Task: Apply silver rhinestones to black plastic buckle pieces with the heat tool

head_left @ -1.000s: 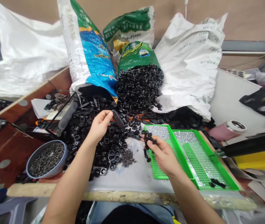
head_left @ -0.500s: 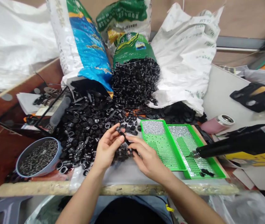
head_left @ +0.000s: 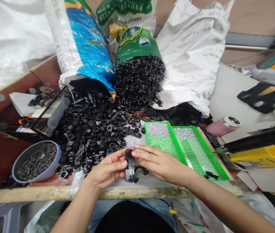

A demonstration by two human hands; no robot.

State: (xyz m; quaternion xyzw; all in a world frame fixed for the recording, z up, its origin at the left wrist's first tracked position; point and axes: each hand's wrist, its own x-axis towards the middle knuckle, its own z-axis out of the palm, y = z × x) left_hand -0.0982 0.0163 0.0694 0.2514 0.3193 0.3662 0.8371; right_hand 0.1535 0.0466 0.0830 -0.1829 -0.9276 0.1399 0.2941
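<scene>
Black plastic clip (head_left: 129, 165) held between both hands, just behind the wooden bench edge (head_left: 55, 194); long axis near vertical in view, grey end pointing down. Left hand (head_left: 108, 168): fingers curled, gripping it. Right hand (head_left: 163, 163): fingers extended, unclenched, tips at its upper end.

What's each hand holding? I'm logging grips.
Left hand: closed on a black plastic part.
Right hand: fingers extended beside it, cannot tell if gripping.
</scene>
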